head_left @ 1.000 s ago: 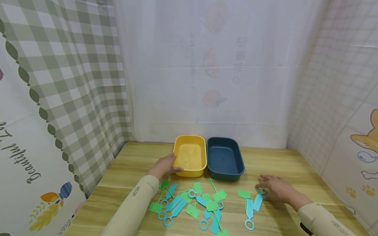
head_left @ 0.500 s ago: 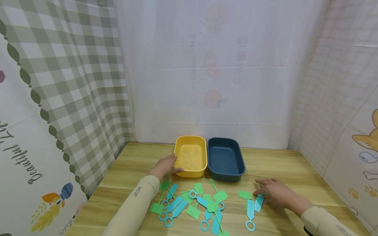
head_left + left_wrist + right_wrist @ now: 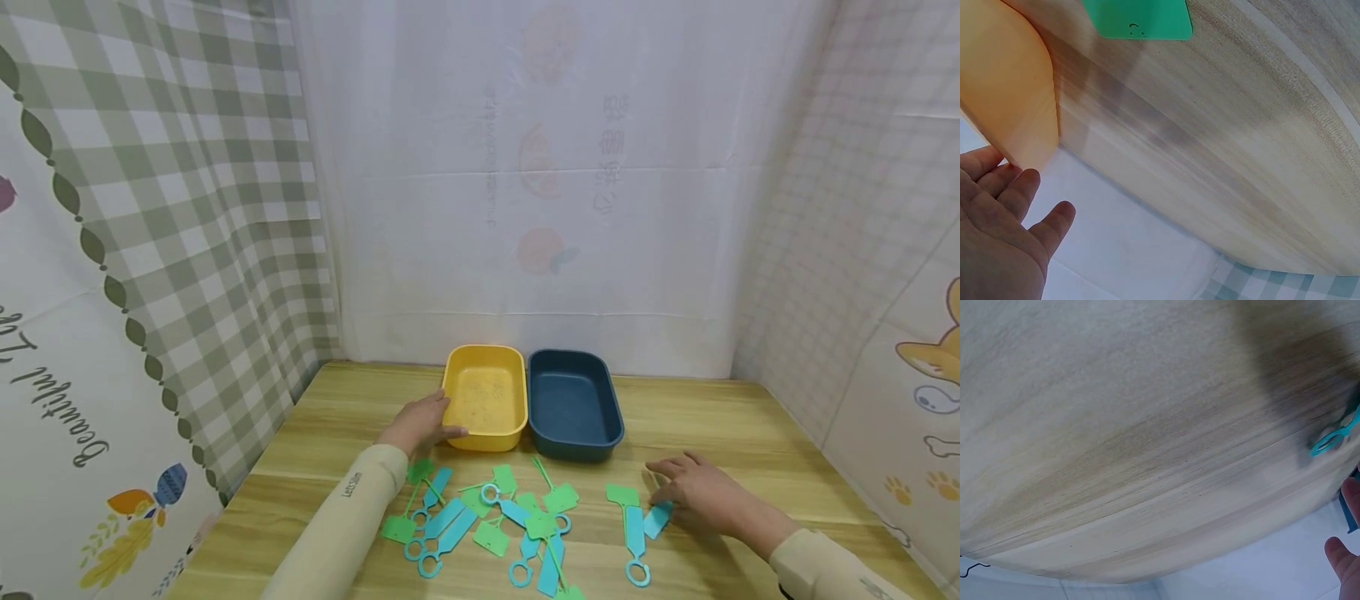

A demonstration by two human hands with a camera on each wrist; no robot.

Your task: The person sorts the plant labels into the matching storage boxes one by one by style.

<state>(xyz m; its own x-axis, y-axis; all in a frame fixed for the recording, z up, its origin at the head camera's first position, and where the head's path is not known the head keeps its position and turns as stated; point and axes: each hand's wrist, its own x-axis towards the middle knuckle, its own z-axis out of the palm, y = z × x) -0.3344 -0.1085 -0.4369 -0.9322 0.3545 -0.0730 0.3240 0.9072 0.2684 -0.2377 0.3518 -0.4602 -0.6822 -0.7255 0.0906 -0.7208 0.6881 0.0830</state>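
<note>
My left hand (image 3: pixel 422 423) rests at the left front corner of the yellow bin (image 3: pixel 486 437), fingers along its outer wall. In the left wrist view the extended fingertips (image 3: pixel 1032 178) touch the rim of the bin. My right hand (image 3: pixel 701 492) pinches a blue plastic tag (image 3: pixel 657 518) at the right of the table. The tag's ring (image 3: pixel 1329 442) shows tilted off the wood in the right wrist view; the hand hides part of it from the head view. Just left lie another blue tag (image 3: pixel 634 533) and a green tag (image 3: pixel 622 495).
A dark blue bin (image 3: pixel 576 450) stands against the yellow bin's right side. Several green and blue tags, among them a green tag (image 3: pixel 491 538) and a blue tag (image 3: pixel 453 533), lie overlapping in front of the bins on the wooden table (image 3: pixel 360 383). Cloth curtains (image 3: pixel 525 275) enclose the table.
My right hand has moved slightly left over the blue tag and taken hold of it; its ring is now covered and its plate has turned. The left hand stays at the yellow bin.
</note>
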